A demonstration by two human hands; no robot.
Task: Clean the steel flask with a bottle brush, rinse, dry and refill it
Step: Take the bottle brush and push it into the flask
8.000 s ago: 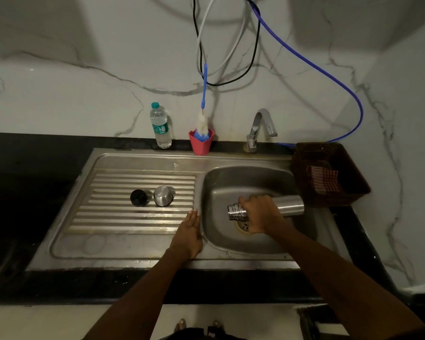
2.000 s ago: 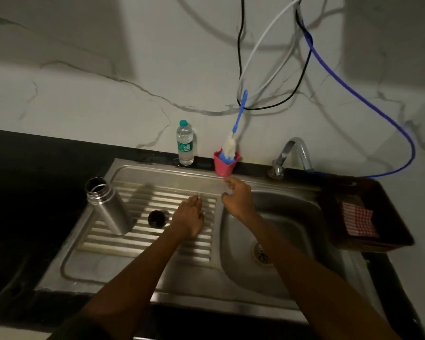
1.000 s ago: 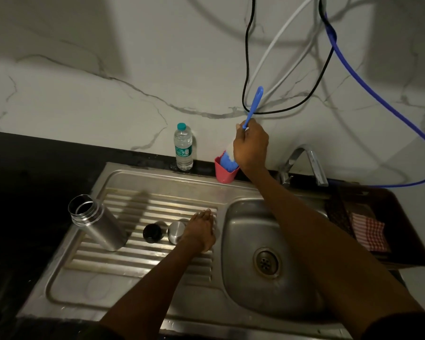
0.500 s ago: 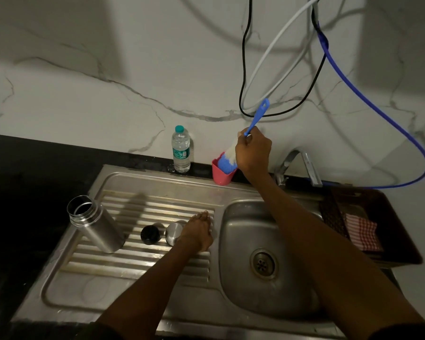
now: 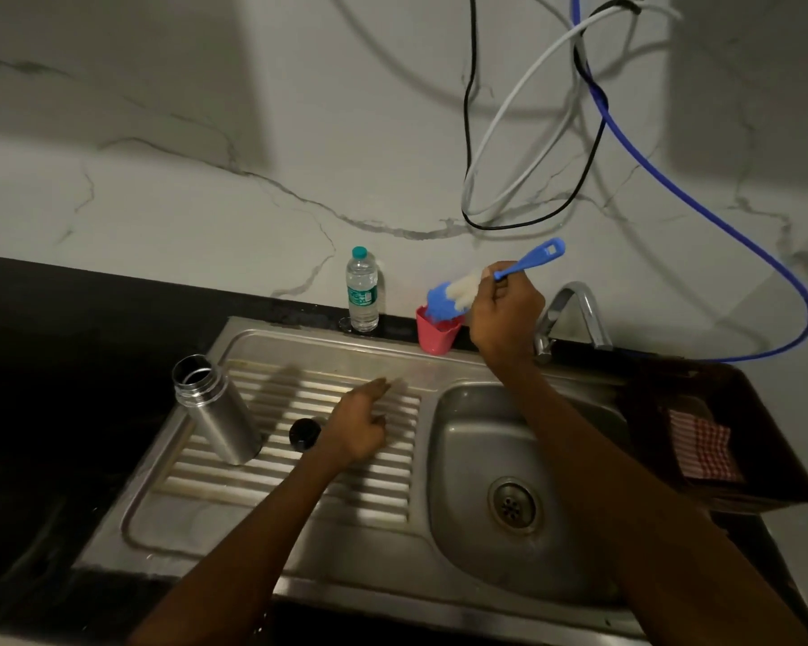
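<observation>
At the near edge of the frame, both forearms extend over the steel sink unit (image 5: 234,335). The basin (image 5: 486,440), with its round drain (image 5: 514,505), lies at 5 o'clock from the frame centre. The left hand (image 5: 358,428) is above the ribbed drainboard (image 5: 299,482) near the centre, fingers loosely extended and holding nothing; contact with the drainboard cannot be determined. A black cap (image 5: 304,433) lies on the ribs just beside this hand, at its 9 o'clock. The steel flask (image 5: 218,412) stands open-mouthed on the drainboard's left edge, at 9 o'clock from the cap, uncapped. At 3 o'clock from the basin, a dark basket (image 5: 766,440) contains a red checked cloth (image 5: 703,452). Farther back, the right hand (image 5: 504,314) grips the blue handle of the bottle brush (image 5: 453,293), whose head is tilted over the rim of a pink cup (image 5: 435,335). A plastic water bottle (image 5: 362,291) stands at 9 o'clock from the cup; the tap (image 5: 574,310) at 3 o'clock from the hand. Cables and a blue hose (image 5: 672,188) hang on the marble wall.
</observation>
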